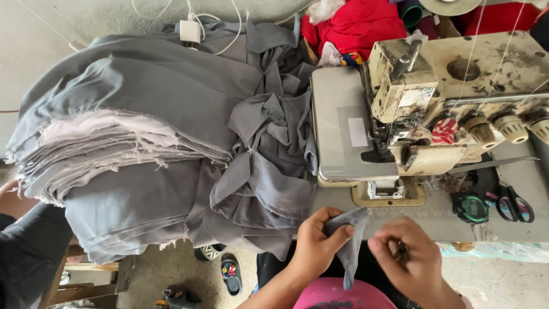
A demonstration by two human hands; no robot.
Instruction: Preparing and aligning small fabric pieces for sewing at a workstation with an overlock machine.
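My left hand (319, 241) pinches a small strip of grey ribbed fabric (351, 245) that hangs down in front of me at the near edge of the sewing table (440, 214). My right hand (407, 257) is closed beside it, holding a small dark tool whose kind I cannot make out, close to the strip's right edge. A worn cream overlock sewing machine (434, 97) stands just beyond both hands.
A tall stack of grey fabric pieces (137, 149) fills the left, with loose ribbed pieces (269, 171) heaped beside the machine. Scissors (512, 201) and a green-rimmed object (470, 207) lie at the right. Red cloth (357, 23) lies behind. Another person's arm (23, 229) shows at far left.
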